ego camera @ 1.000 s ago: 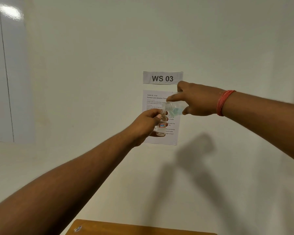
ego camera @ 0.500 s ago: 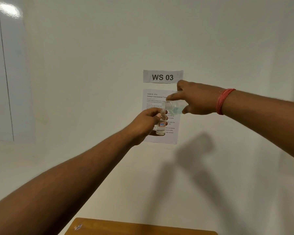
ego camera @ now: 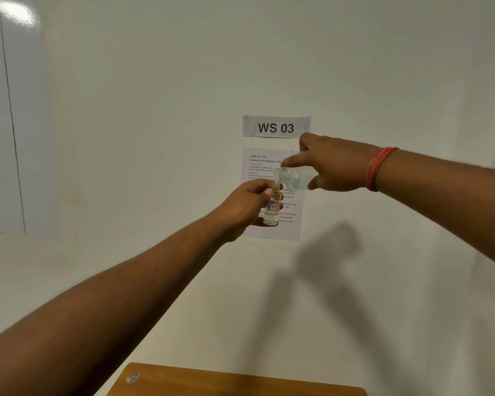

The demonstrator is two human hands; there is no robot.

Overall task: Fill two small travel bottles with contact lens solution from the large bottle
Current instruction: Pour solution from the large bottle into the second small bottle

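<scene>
- You are in the pouring step: your right hand [ego camera: 330, 167] holds the large bottle [ego camera: 293, 178] tipped almost flat, its open threaded neck pointing left and sitting just above the mouth of the small bottle [ego camera: 272, 208].
- Your left hand [ego camera: 247, 208] grips the small bottle upright, fingers and thumb wrapped round its upper body; the clear base and a red-and-blue label show below them.
- Both bottles are held up in the air in front of the wall sheet [ego camera: 269, 167], well above the wooden table [ego camera: 240, 381].
- Pale blue liquid pools low in the large bottle, short of the neck; no stream can be made out.
- Next, likely tip a little more, slowly, keeping the neck over the narrow mouth, or solution spills over your fingers.
- The second small bottle is not in view.
</scene>
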